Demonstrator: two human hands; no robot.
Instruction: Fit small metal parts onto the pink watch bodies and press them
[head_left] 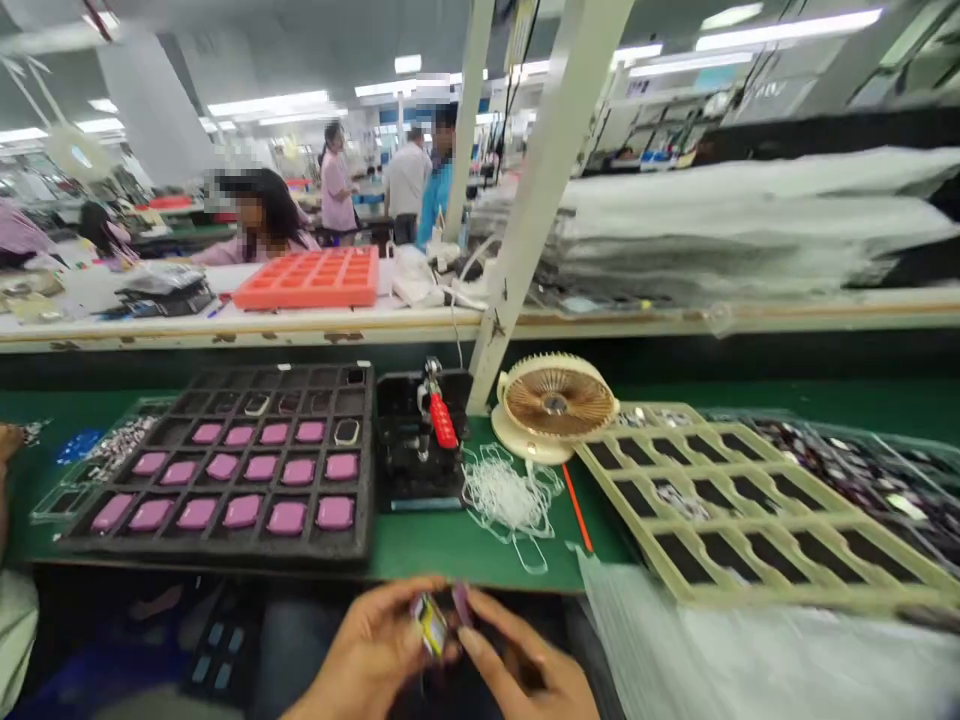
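Observation:
Low at the front edge of the bench, my left hand [375, 640] pinches a small squarish device part with a yellow and silver inside [430, 628]. Close beside it, my right hand [529, 655] grips a thin purple piece [461, 604] between thumb and fingers. Whether the two parts are joined I cannot tell. Ahead on the left lies a black foam tray [300, 550] with rows of purple square cases [242, 511] and a few dark ones in its back rows. A black clamp fixture with a red handle [442, 420] stands to the tray's right.
A pile of clear thin rings [510, 492], a cream fan [555, 405] and an orange stick [577, 508] lie mid-bench. On the right are a pale divided tray [675, 590] and plastic sheeting [750, 640]. A post [532, 200] rises behind. Another person's hand [9, 440] shows far left.

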